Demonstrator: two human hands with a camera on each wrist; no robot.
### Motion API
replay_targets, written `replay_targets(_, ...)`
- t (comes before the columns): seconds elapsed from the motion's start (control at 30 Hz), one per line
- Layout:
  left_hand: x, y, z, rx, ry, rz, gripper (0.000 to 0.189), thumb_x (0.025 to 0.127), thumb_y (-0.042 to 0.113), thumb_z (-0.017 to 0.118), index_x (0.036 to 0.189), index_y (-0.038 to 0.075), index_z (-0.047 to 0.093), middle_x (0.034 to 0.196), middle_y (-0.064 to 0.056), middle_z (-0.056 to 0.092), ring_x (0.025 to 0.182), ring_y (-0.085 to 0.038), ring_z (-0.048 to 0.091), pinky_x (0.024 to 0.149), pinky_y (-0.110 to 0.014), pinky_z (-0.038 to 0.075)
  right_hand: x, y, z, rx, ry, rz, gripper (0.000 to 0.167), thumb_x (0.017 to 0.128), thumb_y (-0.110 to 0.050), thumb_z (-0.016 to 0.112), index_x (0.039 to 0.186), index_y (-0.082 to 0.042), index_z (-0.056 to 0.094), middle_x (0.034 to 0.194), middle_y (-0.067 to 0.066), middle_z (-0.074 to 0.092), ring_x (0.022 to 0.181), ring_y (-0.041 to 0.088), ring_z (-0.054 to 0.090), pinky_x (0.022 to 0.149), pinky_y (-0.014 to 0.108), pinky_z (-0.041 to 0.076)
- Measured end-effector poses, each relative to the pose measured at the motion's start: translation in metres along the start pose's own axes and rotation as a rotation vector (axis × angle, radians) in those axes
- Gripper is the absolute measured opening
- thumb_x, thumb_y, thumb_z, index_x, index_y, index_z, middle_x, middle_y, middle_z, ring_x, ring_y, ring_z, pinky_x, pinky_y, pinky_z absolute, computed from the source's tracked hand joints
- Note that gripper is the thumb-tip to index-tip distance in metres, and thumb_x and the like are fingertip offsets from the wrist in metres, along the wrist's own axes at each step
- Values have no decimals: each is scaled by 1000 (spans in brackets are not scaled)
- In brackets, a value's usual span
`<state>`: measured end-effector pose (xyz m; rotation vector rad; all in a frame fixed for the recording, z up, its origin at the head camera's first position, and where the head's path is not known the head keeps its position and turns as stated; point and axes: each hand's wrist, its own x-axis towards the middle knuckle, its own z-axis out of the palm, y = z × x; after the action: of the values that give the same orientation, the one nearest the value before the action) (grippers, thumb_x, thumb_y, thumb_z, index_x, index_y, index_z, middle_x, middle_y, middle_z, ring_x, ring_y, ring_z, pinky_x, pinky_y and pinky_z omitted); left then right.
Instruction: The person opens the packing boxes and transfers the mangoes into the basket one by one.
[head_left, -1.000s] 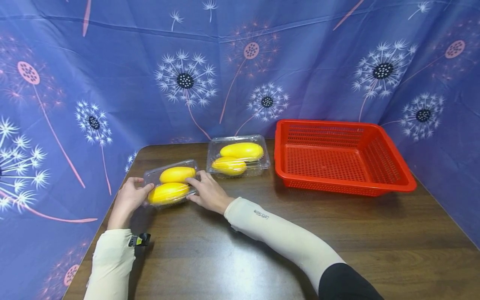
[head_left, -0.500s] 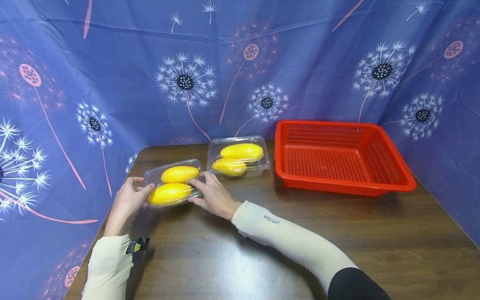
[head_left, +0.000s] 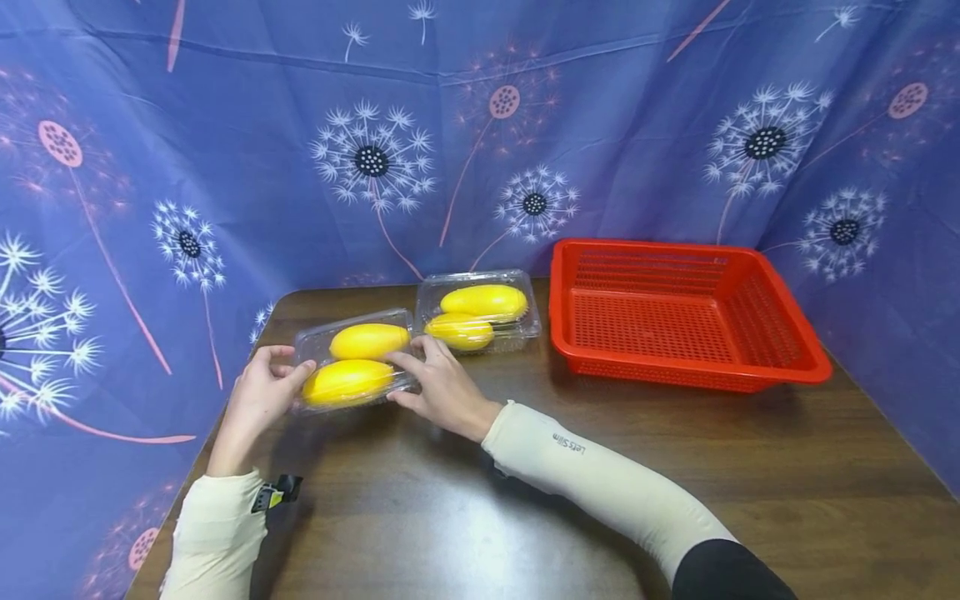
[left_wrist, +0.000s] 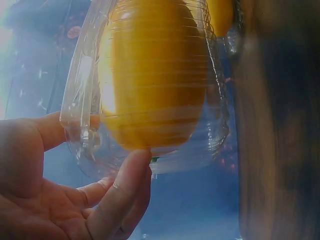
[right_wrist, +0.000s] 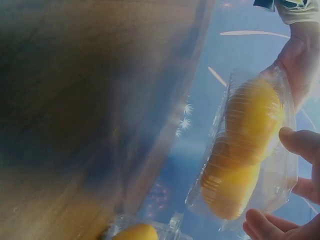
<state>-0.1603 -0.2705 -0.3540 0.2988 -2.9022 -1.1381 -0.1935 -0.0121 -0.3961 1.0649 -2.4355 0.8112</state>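
A clear plastic clamshell box (head_left: 318, 340) with two yellow oval fruits (head_left: 369, 342) inside is held between both hands on the left of the table. My left hand (head_left: 258, 400) grips its left end, thumb over the near corner; in the left wrist view that thumb presses the clear wall under a fruit (left_wrist: 155, 75). At the opposite end, my right hand (head_left: 447, 392) grips the box with its thumb and fingers spread along the side. The right wrist view shows the box (right_wrist: 282, 185) tilted, both fruits behind ribbed plastic.
A second clear box (head_left: 516, 333) with two yellow fruits stands close behind the right hand. Further right is a red perforated basket (head_left: 690, 375) with nothing in it. The wooden table (head_left: 600, 442) ends at a blue dandelion-print cloth (head_left: 450, 125).
Both hands have moved the box slightly right and away from the body, toward the second box. The second box and the basket have stayed in place.
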Motion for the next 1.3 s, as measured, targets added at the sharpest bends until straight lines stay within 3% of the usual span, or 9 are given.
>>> replay_targets(0.33, -7, 17, 9, -46, -14, 41, 65, 95, 40, 59, 139, -2, 39, 117, -30, 59, 71, -17, 68, 62, -27, 57, -19, 3, -16, 11, 44, 3, 56, 77, -26, 83, 128, -14, 63, 121, 20, 57, 111, 29, 56, 93, 43, 54)
replay_targets(0.6, -9, 25, 24, -108, -31, 47, 61, 93, 34, 63, 137, -1, 41, 113, -27, 59, 80, -19, 67, 62, -27, 59, -34, 8, -28, 3, 55, 17, 56, 76, -24, 84, 127, -15, 63, 118, 18, 58, 105, 28, 56, 86, 41, 55)
replay_targets(0.83, -11, 33, 39, -101, -43, 63, 60, 92, 36, 64, 135, 0, 43, 110, -23, 61, 92, -27, 65, 64, -25, 56, -50, 15, -39, -38, 86, 20, 57, 73, -26, 86, 125, -15, 65, 115, 18, 57, 102, 28, 57, 84, 41, 55)
replay_targets(1.07, -14, 41, 55, -137, -67, 77, 57, 91, 32, 67, 134, 1, 45, 105, -19, 61, 80, -18, 65, 63, -25, 55, -65, 24, -48, -100, 114, 18, 56, 71, -30, 87, 122, -16, 66, 110, 18, 58, 101, 29, 59, 87, 42, 54)
replay_targets(1.3, -14, 42, 77, -151, -66, 97, 53, 90, 27, 68, 130, 0, 46, 96, -15, 61, 66, -11, 62, 59, -25, 54, -81, 30, -51, -97, 89, 60, 57, 71, -30, 87, 122, -16, 66, 112, 18, 58, 102, 30, 59, 84, 44, 53)
